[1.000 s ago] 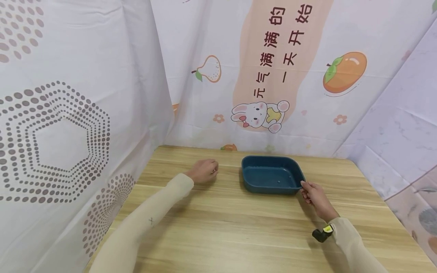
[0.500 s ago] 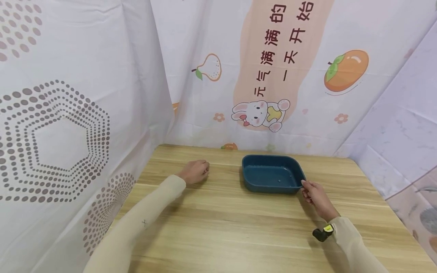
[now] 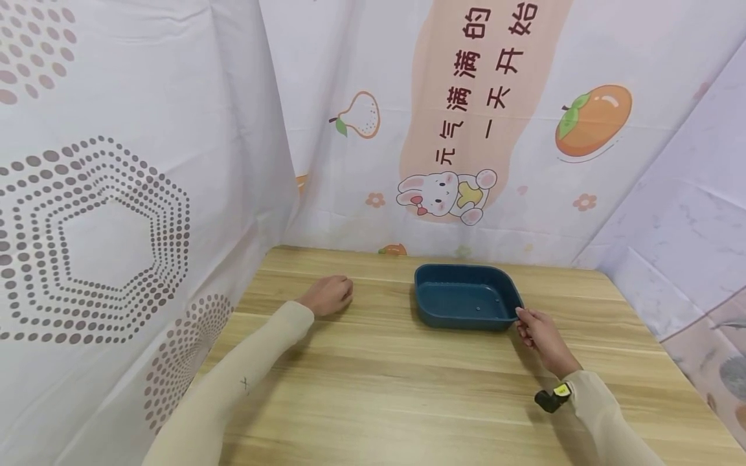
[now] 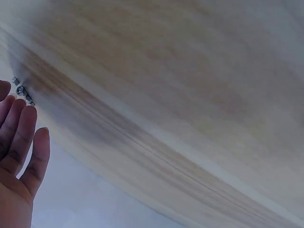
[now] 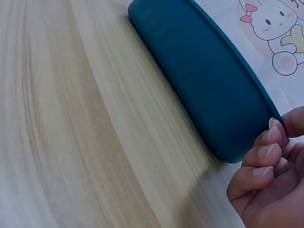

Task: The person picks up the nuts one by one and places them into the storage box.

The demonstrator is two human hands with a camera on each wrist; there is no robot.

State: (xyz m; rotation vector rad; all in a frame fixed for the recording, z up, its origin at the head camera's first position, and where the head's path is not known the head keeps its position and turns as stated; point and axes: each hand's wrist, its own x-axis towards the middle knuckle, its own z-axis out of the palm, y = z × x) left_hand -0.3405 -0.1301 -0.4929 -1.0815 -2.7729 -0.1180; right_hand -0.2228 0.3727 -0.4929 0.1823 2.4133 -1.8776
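Observation:
A dark blue rectangular plastic bin (image 3: 466, 322) sits on the wooden table toward the back, right of middle. My right hand (image 3: 541, 338) pinches its near right corner between thumb and fingers; the right wrist view shows the thumb over the rim and the fingertips (image 5: 268, 151) against the outer wall. My left hand (image 3: 327, 296) is low over the table, left of the bin. In the left wrist view its fingers (image 4: 27, 126) are loosely bent, and several small metal nuts (image 4: 20, 89) lie just beyond the fingertips. The head view hides these nuts behind the hand.
Inside the bin, a small speck (image 3: 478, 309) shows on the floor. A printed cloth (image 3: 361, 220) hangs along the table's back edge, and a white patterned cloth (image 3: 233, 162) hangs at the left. A black device (image 3: 550, 398) is strapped to the right wrist.
My left hand has drawn back leftward over the table, away from the bin, slowing in the last half second. The right hand and the bin have stayed in place.

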